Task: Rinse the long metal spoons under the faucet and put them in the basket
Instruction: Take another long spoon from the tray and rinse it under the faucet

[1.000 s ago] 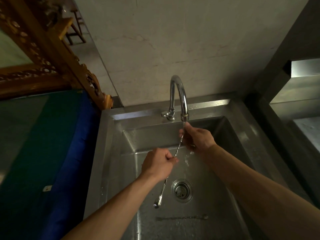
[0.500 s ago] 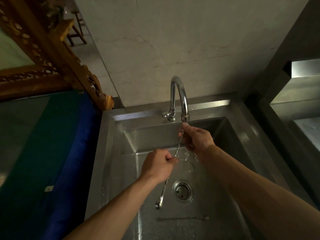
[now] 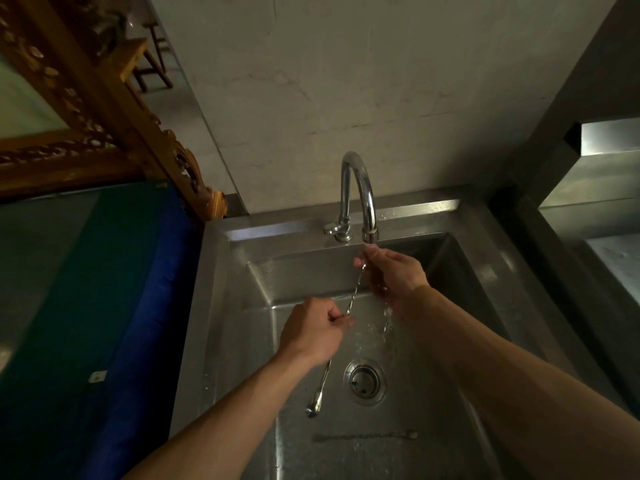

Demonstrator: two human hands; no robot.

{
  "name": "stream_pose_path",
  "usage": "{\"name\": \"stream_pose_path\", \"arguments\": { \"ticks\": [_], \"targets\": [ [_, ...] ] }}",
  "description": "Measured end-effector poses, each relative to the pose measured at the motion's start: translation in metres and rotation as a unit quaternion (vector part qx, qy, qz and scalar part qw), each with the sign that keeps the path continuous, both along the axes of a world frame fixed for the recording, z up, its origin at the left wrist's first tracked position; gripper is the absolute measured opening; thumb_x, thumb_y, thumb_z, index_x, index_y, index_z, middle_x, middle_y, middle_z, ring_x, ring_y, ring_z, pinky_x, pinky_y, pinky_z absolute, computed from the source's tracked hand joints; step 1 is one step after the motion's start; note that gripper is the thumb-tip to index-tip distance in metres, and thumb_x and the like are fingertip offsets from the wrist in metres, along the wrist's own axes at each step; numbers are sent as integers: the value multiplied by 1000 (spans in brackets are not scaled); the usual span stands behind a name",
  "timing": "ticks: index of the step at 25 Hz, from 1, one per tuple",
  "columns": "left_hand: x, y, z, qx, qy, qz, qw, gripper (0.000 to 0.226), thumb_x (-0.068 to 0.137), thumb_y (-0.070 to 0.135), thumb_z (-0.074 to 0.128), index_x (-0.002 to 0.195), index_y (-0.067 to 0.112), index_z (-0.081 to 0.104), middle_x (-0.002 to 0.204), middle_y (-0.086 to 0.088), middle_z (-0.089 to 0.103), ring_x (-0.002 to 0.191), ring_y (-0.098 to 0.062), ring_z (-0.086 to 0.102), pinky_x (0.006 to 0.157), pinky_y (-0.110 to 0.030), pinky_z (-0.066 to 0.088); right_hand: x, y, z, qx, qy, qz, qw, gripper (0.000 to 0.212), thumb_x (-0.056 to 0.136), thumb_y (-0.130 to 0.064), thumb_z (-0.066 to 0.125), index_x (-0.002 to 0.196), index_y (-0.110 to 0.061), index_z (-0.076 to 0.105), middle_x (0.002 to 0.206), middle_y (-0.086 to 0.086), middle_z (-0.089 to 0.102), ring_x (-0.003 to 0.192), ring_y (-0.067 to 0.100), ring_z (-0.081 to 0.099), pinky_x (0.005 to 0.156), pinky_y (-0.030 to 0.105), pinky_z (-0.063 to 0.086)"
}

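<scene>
A long metal spoon with a twisted shaft slants through the sink under the chrome faucet. My left hand grips its middle, and its lower end hangs free near the drain. My right hand pinches its upper end just below the spout, where water runs and splashes down. A second long spoon lies flat on the sink floor near the front. No basket is in view.
The steel sink has a round drain in its floor. A blue and green covered surface lies to the left under a carved wooden frame. Steel counters stand to the right.
My right hand has crept slightly up toward the spout with the spoon's upper end. Water now splashes below that hand. My left hand has stayed in place.
</scene>
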State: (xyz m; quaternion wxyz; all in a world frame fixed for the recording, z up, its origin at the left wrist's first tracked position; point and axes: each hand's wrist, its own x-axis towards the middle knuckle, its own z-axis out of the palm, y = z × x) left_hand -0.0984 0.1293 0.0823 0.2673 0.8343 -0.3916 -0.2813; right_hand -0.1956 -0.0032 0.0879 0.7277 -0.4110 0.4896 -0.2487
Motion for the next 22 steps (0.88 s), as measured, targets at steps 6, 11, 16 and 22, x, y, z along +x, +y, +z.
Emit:
{"name": "stream_pose_path", "arguments": {
  "ticks": [6, 11, 16, 22],
  "targets": [
    [4, -2, 6, 0, -5, 0, 1000, 28, 78, 38, 71, 59, 23, 58, 58, 11, 59, 60, -11, 56, 63, -25, 45, 4, -2, 5, 8, -17, 17, 1000, 21, 82, -21, 74, 99, -9, 70, 77, -2, 72, 56, 9, 53, 49, 24, 39],
    [6, -3, 8, 7, -3, 0, 1000, 27, 79, 39, 71, 60, 23, 58, 59, 11, 60, 62, -11, 58, 63, -25, 45, 2, 0, 5, -20, 9, 53, 998, 22, 79, -18, 76, 100, -12, 73, 87, 3, 68, 62, 10, 52, 50, 23, 38],
    [6, -6, 10, 11, -2, -5, 1000, 29, 78, 40, 71, 59, 24, 57, 59, 14, 59, 61, -9, 57, 61, -24, 45, 3, -3, 7, 5, 9, -1, 1000, 14, 88, -22, 67, 96, -12, 71, 82, 2, 75, 64, 16, 51, 56, 29, 42],
    [11, -8, 11, 9, 5, -7, 1000, 26, 78, 40, 71, 62, 24, 59, 70, 11, 68, 72, -9, 65, 69, -29, 52, -2, -3, 10, -23, 26, 56, 998, 23, 85, -26, 71, 98, -7, 70, 74, -2, 74, 59, 11, 54, 59, 27, 45]
  ]
}}
